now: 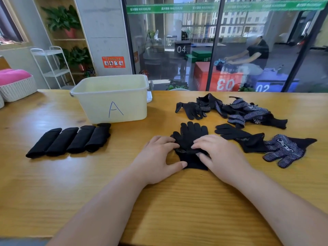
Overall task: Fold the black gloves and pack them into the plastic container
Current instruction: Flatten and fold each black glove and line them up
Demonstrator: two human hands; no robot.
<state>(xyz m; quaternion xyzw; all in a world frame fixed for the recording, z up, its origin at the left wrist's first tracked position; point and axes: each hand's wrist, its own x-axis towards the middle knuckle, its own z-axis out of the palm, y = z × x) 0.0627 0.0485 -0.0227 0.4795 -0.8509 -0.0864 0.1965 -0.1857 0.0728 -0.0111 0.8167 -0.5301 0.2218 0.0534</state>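
Note:
A black glove pair [190, 134] lies flat on the wooden table [177, 201], fingers pointing away from me. My left hand [158, 160] rests on its left edge, thumb at the cuff. My right hand [218, 157] presses flat on its right side, fingers across the palm. Several folded black gloves [71, 141] lie in a row at the left. A cream plastic container [113, 98] marked "A" stands behind them. Loose black dotted gloves [245, 112] are piled at the right, with more [282, 150] nearer me.
A white object [150, 96] sits just right of the container. A pink cushion on a woven basket [16, 84] stands at the far left edge. Behind the table is a glass wall, with a seated person beyond it.

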